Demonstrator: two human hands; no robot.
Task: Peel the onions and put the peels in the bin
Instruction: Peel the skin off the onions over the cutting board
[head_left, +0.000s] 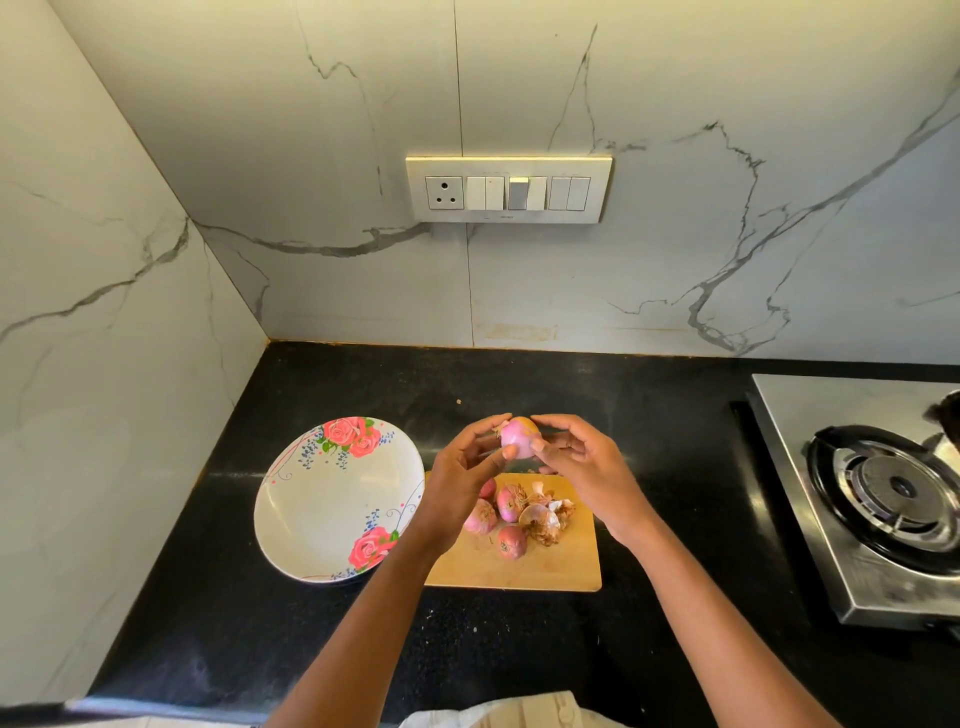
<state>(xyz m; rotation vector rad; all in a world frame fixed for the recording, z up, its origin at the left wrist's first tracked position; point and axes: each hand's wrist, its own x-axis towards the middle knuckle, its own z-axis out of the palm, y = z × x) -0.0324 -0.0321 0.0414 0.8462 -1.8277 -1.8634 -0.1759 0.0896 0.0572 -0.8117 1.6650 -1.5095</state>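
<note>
**A home kitchen corner**

I am looking down at a home kitchen. A black speckled countertop (291, 613) runs into a corner of white marble-look wall tiles (260, 130), where a switchboard (508, 190) with a socket is set into the back wall. At my right sits a steel gas stove (878, 499) with a black pan support over its burner. A floral plate (337, 499) lies beside a wooden chopping board (566, 561) carrying small red onions (511, 540) and loose onion peels (545, 519).

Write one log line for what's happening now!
step: peeling | both hands hold onion | peels on board | plate beside
</note>
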